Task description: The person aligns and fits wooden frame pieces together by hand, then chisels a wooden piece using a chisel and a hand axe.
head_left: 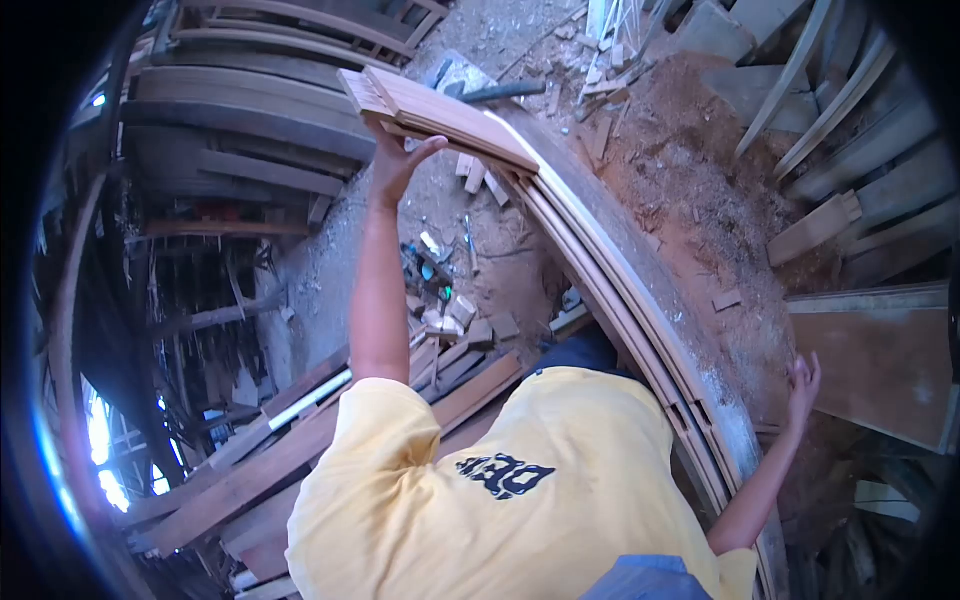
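My left hand [398, 160] is raised at the end of a flat wooden panel [450, 118]. Its thumb stretches along the near side, while the other fingers are mostly hidden beneath the wood. The panel lies across the far end of several long wooden strips [610, 290], which run side by side along a workbench [715, 385] past my body. One pair of strips shows a cut slot near my waist. Off the right side of the bench, my right hand [803, 383] holds nothing, its fingers apart.
Stacked boards [250, 105] stand at upper left. A pile of planks [330, 430] and wood offcuts [460, 315] lie on the left. Sawdust [690, 190] covers the ground beyond the bench. Boards lean at the right, near a large brown panel [875, 360].
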`<state>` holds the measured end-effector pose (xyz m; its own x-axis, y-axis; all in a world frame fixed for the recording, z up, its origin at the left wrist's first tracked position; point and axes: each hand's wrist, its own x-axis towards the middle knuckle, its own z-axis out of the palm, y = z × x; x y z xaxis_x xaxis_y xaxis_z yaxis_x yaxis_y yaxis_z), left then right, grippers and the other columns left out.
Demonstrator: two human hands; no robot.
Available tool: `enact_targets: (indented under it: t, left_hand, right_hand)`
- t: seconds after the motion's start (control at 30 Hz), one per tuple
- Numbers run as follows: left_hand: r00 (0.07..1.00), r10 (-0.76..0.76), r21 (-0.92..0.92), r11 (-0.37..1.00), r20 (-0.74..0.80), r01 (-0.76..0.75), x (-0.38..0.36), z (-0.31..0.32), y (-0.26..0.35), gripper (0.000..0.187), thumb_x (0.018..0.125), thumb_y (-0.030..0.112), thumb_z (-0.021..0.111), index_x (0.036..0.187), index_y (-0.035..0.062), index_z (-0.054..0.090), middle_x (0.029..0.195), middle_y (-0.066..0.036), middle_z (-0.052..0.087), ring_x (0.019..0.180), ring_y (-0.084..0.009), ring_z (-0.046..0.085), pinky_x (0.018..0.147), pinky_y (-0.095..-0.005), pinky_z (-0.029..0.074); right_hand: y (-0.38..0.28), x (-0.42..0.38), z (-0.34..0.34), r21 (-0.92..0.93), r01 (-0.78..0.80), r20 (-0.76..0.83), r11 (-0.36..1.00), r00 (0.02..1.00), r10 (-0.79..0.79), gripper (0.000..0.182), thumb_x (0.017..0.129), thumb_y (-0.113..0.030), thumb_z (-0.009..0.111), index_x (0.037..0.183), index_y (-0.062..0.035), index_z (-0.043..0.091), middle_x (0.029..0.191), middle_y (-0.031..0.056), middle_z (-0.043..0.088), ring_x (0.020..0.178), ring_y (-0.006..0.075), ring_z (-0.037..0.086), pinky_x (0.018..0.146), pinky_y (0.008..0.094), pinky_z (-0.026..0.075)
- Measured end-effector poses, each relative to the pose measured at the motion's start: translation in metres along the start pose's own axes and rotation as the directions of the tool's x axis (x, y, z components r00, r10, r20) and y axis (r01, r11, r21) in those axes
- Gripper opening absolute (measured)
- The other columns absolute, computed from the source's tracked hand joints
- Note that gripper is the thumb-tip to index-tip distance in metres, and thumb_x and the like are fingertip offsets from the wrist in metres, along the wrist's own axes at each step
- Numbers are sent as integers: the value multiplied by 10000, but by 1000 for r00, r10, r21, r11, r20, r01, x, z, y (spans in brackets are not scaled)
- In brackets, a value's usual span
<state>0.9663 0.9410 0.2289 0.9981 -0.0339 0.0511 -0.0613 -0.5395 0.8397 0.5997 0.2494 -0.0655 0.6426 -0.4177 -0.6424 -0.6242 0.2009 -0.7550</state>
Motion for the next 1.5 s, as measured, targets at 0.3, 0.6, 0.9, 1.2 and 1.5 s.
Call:
enact_targets:
  t: [0.3, 0.6, 0.9, 1.2, 1.5]
  left_hand:
    - [981, 182, 39, 983, -74, -179, 49, 14, -28, 1507, 592, 372, 990, 1618, 165, -94, 1672, -194, 160, 1553, -394, 185, 1296, -516, 122]
    - [590, 807, 443, 519, 29, -731, 156, 18, 63, 815, 772, 769, 706, 1200, 94, 545, 1315, -171, 522, 1340, -330, 428, 1206, -540, 240]
    - [558, 821, 392, 556, -122, -733, 118, -3, 45, 809, 1020, 737, 232, 636, 76, 497, 632, -69, 527, 654, -271, 517, 770, -396, 414]
    - [589, 807, -51, 587, -41, -808, 173, -131, 133, 707, 1079, 590, 237, 795, 52, 598, 685, -88, 555, 680, -199, 535, 756, -381, 468]
    - [500, 791, -62, 514, -352, -856, 230, 155, 133, 351, 1014, 303, 603, 840, 7, 673, 710, -62, 612, 631, -138, 504, 662, -351, 441]
  right_hand:
    - [-118, -80, 228, 17, 461, 189, 887, 870, -455, 761, 828, -138, 784, 1503, -17, 456, 1525, 175, 492, 1407, 291, 474, 1180, 423, 375]
    - [-134, -71, 493, -472, 857, 754, 208, 514, -409, 796, 786, -219, 821, 1515, -156, 508, 1619, 181, 393, 1505, 385, 352, 1215, 629, 250]
    - [-121, -83, 496, -377, 816, 611, 438, 575, -544, 666, 758, 14, 661, 1412, -64, 559, 1545, 159, 485, 1417, 359, 471, 1152, 481, 399]
    - [-107, -84, 499, -399, 853, 609, 336, 521, -599, 671, 774, -47, 621, 1442, -77, 561, 1579, 138, 472, 1451, 340, 450, 1165, 462, 399]
    - [-95, -77, 499, -408, 845, 639, 346, 535, -553, 662, 809, -96, 670, 1459, -101, 546, 1622, 126, 413, 1504, 323, 377, 1214, 470, 337]
